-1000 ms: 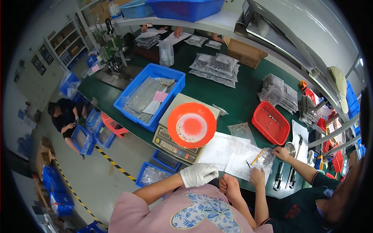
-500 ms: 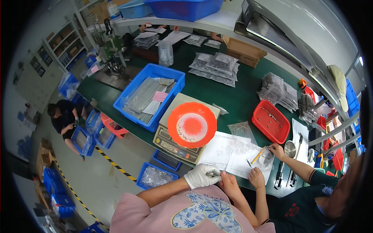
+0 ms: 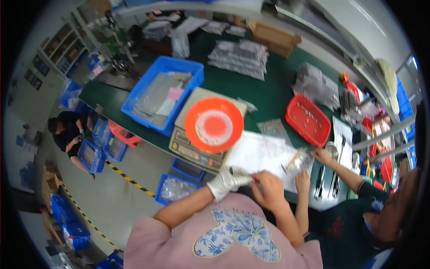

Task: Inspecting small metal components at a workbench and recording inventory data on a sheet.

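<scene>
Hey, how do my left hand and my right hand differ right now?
Your left hand wears a white glove, while your right hand is bare. Your left hand is nearer the scale; your right hand is nearer the co-worker's hand. Both bring their fingertips together before your shirt; blur hides whether they hold anything.
</scene>
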Tool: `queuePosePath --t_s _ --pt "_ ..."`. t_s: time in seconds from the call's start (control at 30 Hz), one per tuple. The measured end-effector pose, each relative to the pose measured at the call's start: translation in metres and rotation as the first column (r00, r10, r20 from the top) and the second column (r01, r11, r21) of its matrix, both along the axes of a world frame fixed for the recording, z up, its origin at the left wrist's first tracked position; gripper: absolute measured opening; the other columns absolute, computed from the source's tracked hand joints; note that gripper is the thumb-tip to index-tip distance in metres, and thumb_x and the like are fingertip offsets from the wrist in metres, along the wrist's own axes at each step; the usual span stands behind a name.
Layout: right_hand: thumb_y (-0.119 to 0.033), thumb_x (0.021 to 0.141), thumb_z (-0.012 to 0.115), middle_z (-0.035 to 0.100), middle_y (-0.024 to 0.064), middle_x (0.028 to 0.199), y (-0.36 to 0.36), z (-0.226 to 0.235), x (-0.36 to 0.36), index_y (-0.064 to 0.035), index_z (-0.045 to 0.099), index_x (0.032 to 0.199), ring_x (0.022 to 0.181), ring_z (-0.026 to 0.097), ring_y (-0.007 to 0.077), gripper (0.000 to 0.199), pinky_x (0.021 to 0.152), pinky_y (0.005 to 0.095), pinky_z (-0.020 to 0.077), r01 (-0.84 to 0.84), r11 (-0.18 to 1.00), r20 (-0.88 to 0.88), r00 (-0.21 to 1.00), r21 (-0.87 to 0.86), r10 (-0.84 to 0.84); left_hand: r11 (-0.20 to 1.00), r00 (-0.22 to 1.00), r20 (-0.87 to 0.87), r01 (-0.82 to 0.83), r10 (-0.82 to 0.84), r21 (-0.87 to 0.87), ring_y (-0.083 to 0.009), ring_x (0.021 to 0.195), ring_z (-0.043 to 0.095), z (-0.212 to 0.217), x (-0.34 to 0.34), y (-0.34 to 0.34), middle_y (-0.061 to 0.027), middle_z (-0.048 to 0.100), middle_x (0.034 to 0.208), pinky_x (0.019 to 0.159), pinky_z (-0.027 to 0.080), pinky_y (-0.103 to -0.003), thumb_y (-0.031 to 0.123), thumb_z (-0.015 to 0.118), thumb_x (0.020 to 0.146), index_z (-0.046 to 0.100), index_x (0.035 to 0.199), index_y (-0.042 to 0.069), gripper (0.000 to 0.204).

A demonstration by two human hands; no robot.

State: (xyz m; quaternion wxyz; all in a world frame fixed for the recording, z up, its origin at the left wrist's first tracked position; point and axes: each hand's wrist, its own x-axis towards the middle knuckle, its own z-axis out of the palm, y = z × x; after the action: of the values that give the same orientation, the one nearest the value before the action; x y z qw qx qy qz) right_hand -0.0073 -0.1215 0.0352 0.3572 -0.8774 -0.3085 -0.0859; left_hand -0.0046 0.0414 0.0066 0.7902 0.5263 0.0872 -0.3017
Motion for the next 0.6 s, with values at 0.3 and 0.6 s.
queuePosePath --t_s 0.3,0.6 --pt "-0.007 0.061 0.065 0.055 0.0053 0.063 -0.003 0.012 0.021 -0.0046 0.054 0.072 0.053 0.054 0.0209 0.016 0.047 0.0295 0.0423 -0.069 0.990 0.176 0.983 0.124 0.046 0.999 0.999 -0.048 -0.010 0.012 0.036 -0.0014 0.039 0.031 0.032 0.012 0.006 0.0065 0.042 0.051 0.037 0.020 -0.017 0.020 0.057 0.075 0.057 0.073 0.007 0.013" --pt "-0.007 0.062 0.064 0.053 0.0054 0.063 -0.005 0.007 0.016 -0.0044 0.053 0.073 0.052 0.053 0.0210 0.016 0.046 0.0293 0.0419 -0.133 0.989 0.186 0.975 0.072 0.118 0.982 0.996 0.012 -0.090 0.090 0.165 -0.0031 0.038 0.023 0.034 0.005 0.005 0.0062 0.029 0.047 0.037 0.018 -0.019 0.036 0.042 0.084 0.046 0.063 0.008 0.035"
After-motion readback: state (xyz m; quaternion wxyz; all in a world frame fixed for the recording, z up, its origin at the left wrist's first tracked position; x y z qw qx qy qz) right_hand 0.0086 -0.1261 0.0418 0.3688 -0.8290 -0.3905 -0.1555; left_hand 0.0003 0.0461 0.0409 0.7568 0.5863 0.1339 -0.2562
